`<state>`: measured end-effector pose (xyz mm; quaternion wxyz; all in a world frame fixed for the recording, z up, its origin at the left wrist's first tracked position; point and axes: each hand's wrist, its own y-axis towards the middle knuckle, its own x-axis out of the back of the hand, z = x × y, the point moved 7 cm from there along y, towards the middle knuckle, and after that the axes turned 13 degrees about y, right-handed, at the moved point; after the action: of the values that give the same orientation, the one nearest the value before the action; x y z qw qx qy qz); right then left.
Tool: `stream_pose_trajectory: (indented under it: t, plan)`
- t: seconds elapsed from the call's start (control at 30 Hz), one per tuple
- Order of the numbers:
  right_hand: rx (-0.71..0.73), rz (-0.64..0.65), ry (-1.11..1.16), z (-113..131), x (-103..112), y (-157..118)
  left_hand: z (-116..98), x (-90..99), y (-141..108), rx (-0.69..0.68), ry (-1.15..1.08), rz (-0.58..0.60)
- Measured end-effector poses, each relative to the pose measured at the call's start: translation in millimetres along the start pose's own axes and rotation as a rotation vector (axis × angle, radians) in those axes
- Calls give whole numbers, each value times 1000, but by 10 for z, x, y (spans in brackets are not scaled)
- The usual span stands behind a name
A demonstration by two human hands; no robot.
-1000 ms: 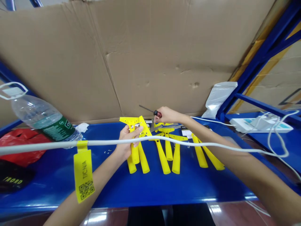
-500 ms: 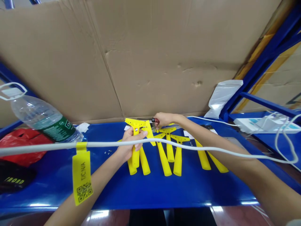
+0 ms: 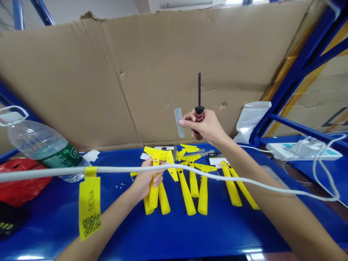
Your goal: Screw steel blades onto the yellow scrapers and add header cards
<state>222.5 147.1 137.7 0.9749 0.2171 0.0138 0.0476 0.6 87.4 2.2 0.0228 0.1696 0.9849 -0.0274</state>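
Note:
My left hand (image 3: 145, 181) is closed around a yellow T-shaped scraper handle (image 3: 153, 194), its wide head pointing away from me. Raised before the cardboard, my right hand (image 3: 212, 125) grips a screwdriver (image 3: 199, 90) with a red and black handle, its shaft upright. The thumb and fingers of that same hand also pinch a flat, greyish rectangular blade (image 3: 179, 124). More yellow scraper handles (image 3: 186, 194) lie between and below my hands on the blue table. Small yellow pieces (image 3: 189, 148) and metal blades (image 3: 202, 153) rest behind them.
A large cardboard sheet (image 3: 163, 72) stands behind the blue table (image 3: 174, 232). A white cable (image 3: 116, 169) with a yellow tag crosses in front of my arms. At left are a plastic bottle (image 3: 51, 146) and a red bag (image 3: 24, 179); a power strip (image 3: 301, 150) lies right.
My right hand has risen from among the table pieces with the screwdriver, which now points up, and the blade shows in its fingers. My left hand still holds the scraper handle. The view has tilted upward.

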Motion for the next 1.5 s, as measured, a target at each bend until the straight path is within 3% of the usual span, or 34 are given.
stream_pose_trajectory:
  t: [0.17, 0.33, 0.47, 0.83, 1.07, 1.23, 1.4, 1.5]
  plan:
    - [-35, 64, 29, 44, -62, -68, 11, -11, 13, 7, 25, 10]
    - [-174, 240, -85, -199, -238, -119, 17, -43, 14, 30, 26, 37]
    - [-175, 302, -165, -329, -374, -159, 7, -58, -2, 31, -7, 41]
    - [-340, 377, -58, -518, -643, -313, -40, 153, 21, -81, -105, -228]
    - [-286, 419, -21, -623, -734, -331, -27, 196, 22, -64, -34, -297]
    - [-262, 379, -57, -537, -611, -271, -87, 143, 42, -73, 139, -189]
    - [-153, 309, -128, -224, -355, -191, -75, -65, 1, 10, 103, 76]
    - [-89, 293, -176, -92, -262, -179, 12, -102, -22, 49, 78, 126]
